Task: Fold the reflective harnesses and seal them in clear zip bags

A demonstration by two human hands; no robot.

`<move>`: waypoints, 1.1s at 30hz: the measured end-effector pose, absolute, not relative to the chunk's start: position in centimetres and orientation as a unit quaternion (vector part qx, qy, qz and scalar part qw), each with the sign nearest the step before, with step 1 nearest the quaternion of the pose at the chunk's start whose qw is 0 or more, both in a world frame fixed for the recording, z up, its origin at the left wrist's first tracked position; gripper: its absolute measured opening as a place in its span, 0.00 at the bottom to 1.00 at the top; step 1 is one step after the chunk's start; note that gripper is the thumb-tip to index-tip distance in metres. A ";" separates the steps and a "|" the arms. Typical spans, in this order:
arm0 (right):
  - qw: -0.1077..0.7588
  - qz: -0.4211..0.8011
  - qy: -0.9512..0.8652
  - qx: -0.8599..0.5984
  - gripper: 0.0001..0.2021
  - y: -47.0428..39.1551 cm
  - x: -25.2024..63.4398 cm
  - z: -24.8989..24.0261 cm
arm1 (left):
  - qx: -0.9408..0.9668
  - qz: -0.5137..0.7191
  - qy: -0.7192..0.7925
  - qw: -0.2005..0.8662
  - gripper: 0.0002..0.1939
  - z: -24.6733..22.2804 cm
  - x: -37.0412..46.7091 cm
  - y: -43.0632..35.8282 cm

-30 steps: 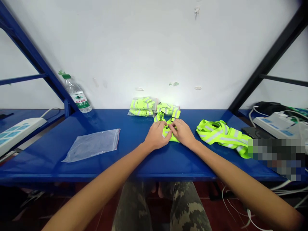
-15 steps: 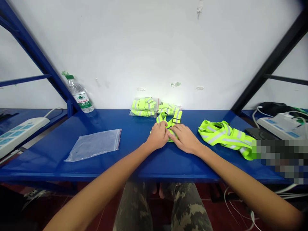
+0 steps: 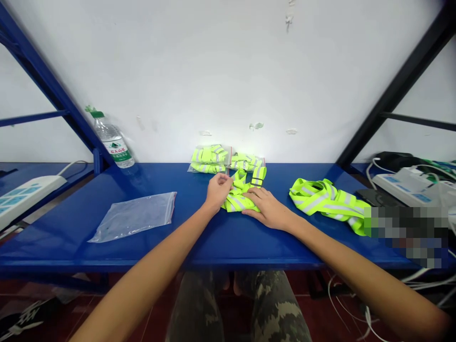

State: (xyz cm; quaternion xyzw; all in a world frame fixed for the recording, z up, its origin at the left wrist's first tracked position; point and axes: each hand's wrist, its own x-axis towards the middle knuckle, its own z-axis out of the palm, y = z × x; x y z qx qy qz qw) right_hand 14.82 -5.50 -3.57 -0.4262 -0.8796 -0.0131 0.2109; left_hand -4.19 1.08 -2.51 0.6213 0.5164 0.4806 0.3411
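Note:
A fluorescent yellow reflective strap vest point(image 3: 239, 203) with silver stripes lies gathered on the blue table in front of me; a dark buckle shows on its strap at the upper right. At its left edge is my left hand point(image 3: 218, 191), fingers curled together against the strap; the fingertips are partly hidden. My right hand point(image 3: 268, 207) rests palm down on the vest's right side, its fingers stretched out. Behind the vest, against the wall, two clear bags hold similar vests: a left bagged vest point(image 3: 209, 159) and a right bagged vest point(image 3: 245, 161).
A flat clear zip bag point(image 3: 137, 217) lies on the table point(image 3: 228, 249) to the left. Another loose reflective vest point(image 3: 326, 202) lies to the right, beside a blurred-out patch. A water bottle point(image 3: 116, 142) leans at the back left. Power strips point(image 3: 26, 194) sit at both sides.
My left hand has moved left, off the vest's middle to its left edge, leaving more of the vest showing. My right hand stays on the right side. The view has shifted slightly.

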 end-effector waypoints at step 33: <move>0.368 0.126 -0.811 -0.438 0.20 -3.4 15.0 -3.0 | 0.798 0.339 0.498 0.011 0.20 -2.3 -2.4 -2.4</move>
